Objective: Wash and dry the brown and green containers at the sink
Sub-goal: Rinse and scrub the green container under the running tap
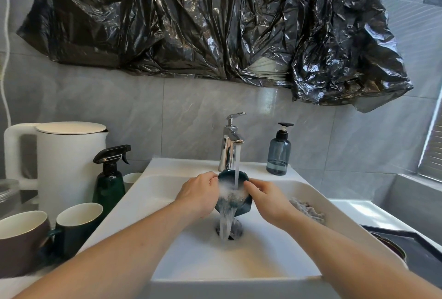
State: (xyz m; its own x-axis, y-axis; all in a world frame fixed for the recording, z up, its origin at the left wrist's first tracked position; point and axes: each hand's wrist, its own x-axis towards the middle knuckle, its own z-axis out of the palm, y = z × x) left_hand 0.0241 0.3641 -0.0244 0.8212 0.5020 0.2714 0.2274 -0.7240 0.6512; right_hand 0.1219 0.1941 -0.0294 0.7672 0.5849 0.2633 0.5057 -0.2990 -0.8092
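Both hands grip the green container (233,191) by its rim over the white sink (239,262): the left hand (199,194) curls round its 9 o'clock edge, the right hand (267,200) pinches its 3 o'clock edge. Water from the chrome faucet (230,145) at 12 o'clock streams into it, frothing and spilling toward the drain (230,231). A brown mug (20,241) and green mug (76,227) stand at 9 o'clock. Black plastic sheeting (203,18) hangs on the grey tiled wall. Foam hides the container's inside.
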